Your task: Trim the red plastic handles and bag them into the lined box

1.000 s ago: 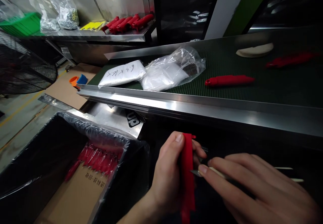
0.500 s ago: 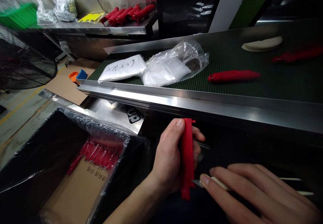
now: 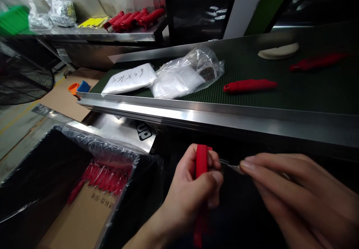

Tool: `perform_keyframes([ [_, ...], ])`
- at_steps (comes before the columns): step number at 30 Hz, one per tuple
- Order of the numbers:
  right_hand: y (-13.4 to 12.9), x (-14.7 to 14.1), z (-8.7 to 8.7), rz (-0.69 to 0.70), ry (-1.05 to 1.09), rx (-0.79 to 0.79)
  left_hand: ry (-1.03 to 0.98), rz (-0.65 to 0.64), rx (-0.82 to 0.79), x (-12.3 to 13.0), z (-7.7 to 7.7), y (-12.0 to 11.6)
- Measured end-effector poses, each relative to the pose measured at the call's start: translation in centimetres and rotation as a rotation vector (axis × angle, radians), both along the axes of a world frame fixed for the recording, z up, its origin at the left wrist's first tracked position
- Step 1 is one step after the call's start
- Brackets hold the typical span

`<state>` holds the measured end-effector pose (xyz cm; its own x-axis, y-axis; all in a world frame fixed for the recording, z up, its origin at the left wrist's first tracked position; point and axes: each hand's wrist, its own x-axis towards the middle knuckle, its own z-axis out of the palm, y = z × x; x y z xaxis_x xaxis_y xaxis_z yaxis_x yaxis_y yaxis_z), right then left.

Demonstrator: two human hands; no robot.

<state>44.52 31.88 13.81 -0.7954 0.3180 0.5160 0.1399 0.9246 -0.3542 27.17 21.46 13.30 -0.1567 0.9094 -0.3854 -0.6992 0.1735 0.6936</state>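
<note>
My left hand (image 3: 190, 189) is wrapped round a long red plastic part (image 3: 201, 161), its thumb now across the front. The part stands roughly upright below the conveyor edge, and its lower end is dim and blurred. In my right hand (image 3: 303, 193) is a slim craft knife (image 3: 235, 168), pinched between thumb and fingers. Its pointed blade faces left, a short way right of my left fingertips. Most of its handle is hidden by my fingers. I cannot tell whether the blade touches the part.
On the conveyor belt (image 3: 308, 95) lie another red part (image 3: 249, 85), a blurred red piece (image 3: 318, 61), a pale curved piece (image 3: 277, 51) and white plastic packs (image 3: 130, 78). A lined box (image 3: 134, 163) at lower left holds several bagged red parts (image 3: 105, 178). A fan (image 3: 25, 73) stands left.
The knife has moved up and away from the red part's lower end. My left thumb has shifted down across the part. The view has turned slightly right.
</note>
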Motion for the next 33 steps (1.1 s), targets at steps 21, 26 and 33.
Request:
perform_keyframes([
  [21, 0.1, -1.3, 0.4, -0.021, -0.011, 0.047, 0.039, -0.029, 0.016, 1.0, -0.4, -1.2],
  [26, -0.2, -1.5, 0.3, -0.047, 0.099, -0.045, -0.068, -0.064, 0.07, 1.1, -0.8, -0.9],
  [33, -0.7, -1.6, -0.2, -0.02, 0.073, -0.08, -0.267, -0.088, 0.164, 1.1, -1.2, -0.7],
])
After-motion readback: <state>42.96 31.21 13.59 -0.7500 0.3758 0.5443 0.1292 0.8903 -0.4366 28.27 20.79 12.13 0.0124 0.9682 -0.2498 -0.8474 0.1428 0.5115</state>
